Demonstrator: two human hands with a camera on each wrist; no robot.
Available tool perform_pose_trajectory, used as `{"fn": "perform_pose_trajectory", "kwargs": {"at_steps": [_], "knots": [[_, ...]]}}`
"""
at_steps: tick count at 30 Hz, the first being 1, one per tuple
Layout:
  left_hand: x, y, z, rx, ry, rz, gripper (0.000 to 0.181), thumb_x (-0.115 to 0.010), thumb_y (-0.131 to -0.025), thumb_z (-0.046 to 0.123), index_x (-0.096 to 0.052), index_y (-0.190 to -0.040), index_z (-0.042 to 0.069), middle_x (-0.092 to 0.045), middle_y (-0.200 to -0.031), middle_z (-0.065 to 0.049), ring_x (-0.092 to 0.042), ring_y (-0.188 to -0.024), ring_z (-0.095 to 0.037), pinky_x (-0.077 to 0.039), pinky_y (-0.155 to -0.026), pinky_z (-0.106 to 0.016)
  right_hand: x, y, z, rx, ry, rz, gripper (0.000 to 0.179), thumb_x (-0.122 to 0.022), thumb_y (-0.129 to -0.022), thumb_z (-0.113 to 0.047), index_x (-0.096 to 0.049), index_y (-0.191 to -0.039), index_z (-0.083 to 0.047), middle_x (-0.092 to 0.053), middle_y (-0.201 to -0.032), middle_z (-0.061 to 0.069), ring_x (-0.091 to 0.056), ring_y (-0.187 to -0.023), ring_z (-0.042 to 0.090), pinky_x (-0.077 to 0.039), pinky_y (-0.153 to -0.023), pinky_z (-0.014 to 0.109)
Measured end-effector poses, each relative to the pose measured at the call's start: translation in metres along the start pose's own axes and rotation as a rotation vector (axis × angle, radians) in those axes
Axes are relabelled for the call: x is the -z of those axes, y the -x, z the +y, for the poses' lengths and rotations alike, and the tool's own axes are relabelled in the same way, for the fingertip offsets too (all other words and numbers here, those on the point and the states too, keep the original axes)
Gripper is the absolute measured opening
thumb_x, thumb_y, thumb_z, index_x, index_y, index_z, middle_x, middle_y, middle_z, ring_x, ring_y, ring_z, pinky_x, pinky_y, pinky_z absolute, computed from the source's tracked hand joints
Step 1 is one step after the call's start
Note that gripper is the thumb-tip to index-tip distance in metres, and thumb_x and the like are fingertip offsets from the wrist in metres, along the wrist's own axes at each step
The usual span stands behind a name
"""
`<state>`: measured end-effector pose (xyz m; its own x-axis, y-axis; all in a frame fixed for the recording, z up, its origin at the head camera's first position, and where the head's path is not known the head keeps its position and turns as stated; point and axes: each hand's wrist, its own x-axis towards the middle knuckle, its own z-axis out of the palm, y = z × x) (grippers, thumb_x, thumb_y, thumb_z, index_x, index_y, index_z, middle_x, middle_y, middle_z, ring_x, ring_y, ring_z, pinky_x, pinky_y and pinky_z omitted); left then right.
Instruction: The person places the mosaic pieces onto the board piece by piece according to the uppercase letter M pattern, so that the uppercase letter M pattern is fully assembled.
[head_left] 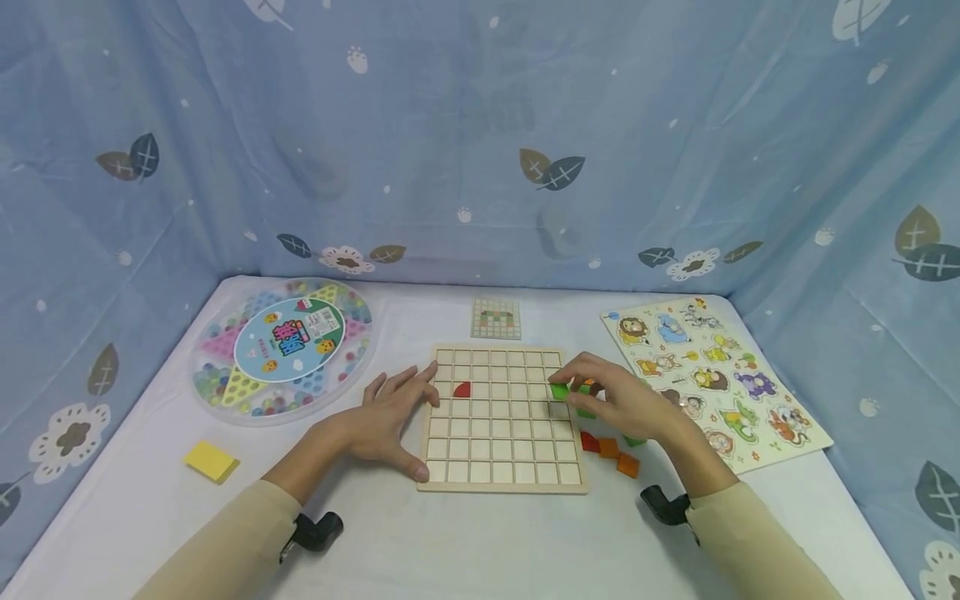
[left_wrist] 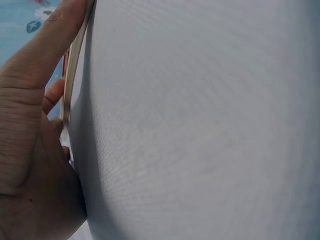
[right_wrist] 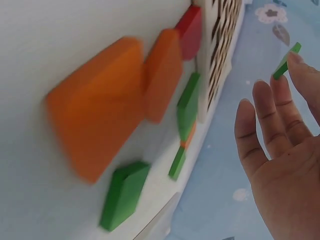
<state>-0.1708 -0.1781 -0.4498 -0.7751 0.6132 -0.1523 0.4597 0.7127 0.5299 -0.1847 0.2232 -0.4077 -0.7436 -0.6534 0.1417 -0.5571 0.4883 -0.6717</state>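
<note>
A wooden grid board (head_left: 502, 429) lies on the white table, with a red quarter-circle tile (head_left: 462, 390) in one cell near its upper left. My left hand (head_left: 381, 419) rests spread along the board's left edge, the thumb touching the lower left corner. Between thumb and fingertip, my right hand (head_left: 628, 402) pinches a small green tile (right_wrist: 286, 61) above the board's right side. Loose beside the board's right edge lie orange tiles (right_wrist: 102, 107), a red tile (right_wrist: 190, 32) and green tiles (right_wrist: 125, 195). The right hand partly hides some of them in the head view.
Behind the board lies a small pattern card (head_left: 496, 319). A round clear case of beads (head_left: 288, 340) stands at the back left, with a yellow pad (head_left: 212, 461) in front. At right is an animal puzzle board (head_left: 720, 379). Blue patterned cloth (head_left: 450, 142) surrounds the table.
</note>
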Motion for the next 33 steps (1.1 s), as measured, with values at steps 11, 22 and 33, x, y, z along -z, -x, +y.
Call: {"fn": "perform_pose_trajectory", "kwargs": {"at_steps": [11, 22, 33], "knots": [[0.001, -0.005, 0.0, -0.003, -0.034, -0.005, 0.096, -0.084, -0.058, 0.078, -0.041, -0.129, 0.03, 0.001, -0.174, -0.001, -0.002, -0.159, -0.034, 0.003, -0.119, -0.069, -0.001, -0.025, -0.012, -0.004, -0.01, -0.028, 0.029, -0.067, -0.1, -0.011, -0.065, -0.129, -0.013, -0.064, -0.121, -0.007, -0.06, -0.105, 0.013, -0.054, -0.086, 0.035], [0.002, -0.005, 0.003, 0.007, -0.021, -0.003, 0.095, -0.087, -0.058, 0.075, -0.041, -0.128, 0.029, 0.001, -0.174, -0.003, 0.0, -0.159, -0.035, 0.005, -0.12, -0.067, -0.008, -0.044, -0.018, 0.019, -0.056, -0.045, 0.031, -0.067, -0.101, -0.014, -0.064, -0.131, -0.012, -0.063, -0.12, -0.005, -0.061, -0.103, 0.014, -0.056, -0.085, 0.036], [0.001, -0.002, 0.001, -0.002, -0.027, -0.001, 0.095, -0.087, -0.057, 0.076, -0.042, -0.126, 0.029, 0.001, -0.174, -0.005, -0.002, -0.159, -0.037, 0.004, -0.119, -0.069, -0.018, -0.06, -0.021, 0.016, -0.07, -0.038, 0.033, -0.067, -0.101, -0.015, -0.063, -0.134, -0.014, -0.063, -0.124, -0.003, -0.062, -0.106, 0.016, -0.055, -0.089, 0.04]]}}
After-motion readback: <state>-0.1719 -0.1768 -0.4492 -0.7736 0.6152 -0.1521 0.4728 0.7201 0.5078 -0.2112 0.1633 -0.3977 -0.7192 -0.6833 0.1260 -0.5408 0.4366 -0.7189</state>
